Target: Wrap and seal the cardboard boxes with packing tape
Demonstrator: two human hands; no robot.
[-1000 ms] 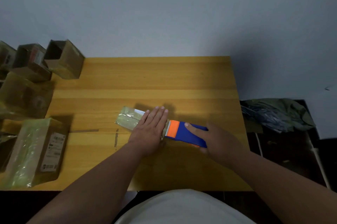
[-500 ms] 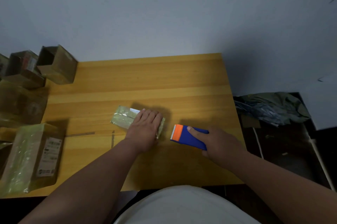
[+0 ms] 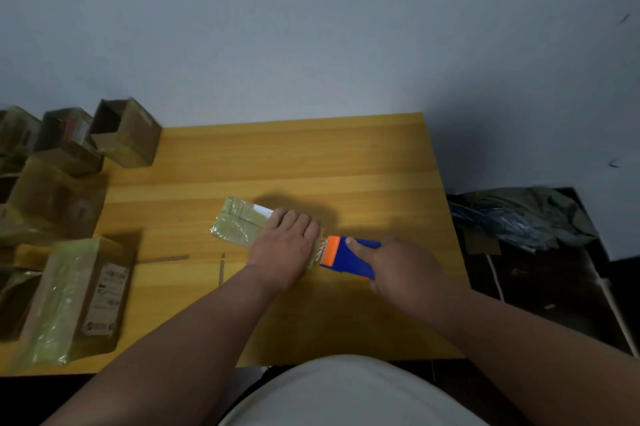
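Box [image 3: 239, 226] lies flat under the pressing left hand [image 3: 285, 247]; right hand [image 3: 403, 269] grips the tape dispenser [image 3: 348, 256] at its end. Likely next: tear the tape.

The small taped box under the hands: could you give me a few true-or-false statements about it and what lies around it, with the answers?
1. The left hand lies flat on the small taped box. True.
2. The right hand holds a pair of scissors. False: it grips a blue and orange tape dispenser.
3. The dispenser's orange end sits at the box's right end. True.
4. The small box stands on the floor. False: it lies on the wooden table.
5. More boxes are gathered along the table's left side, among them a long labelled box wrapped in tape. True.
6. The open-topped box at the back left is beside the right hand. False: it stands far from both hands, near the wall.
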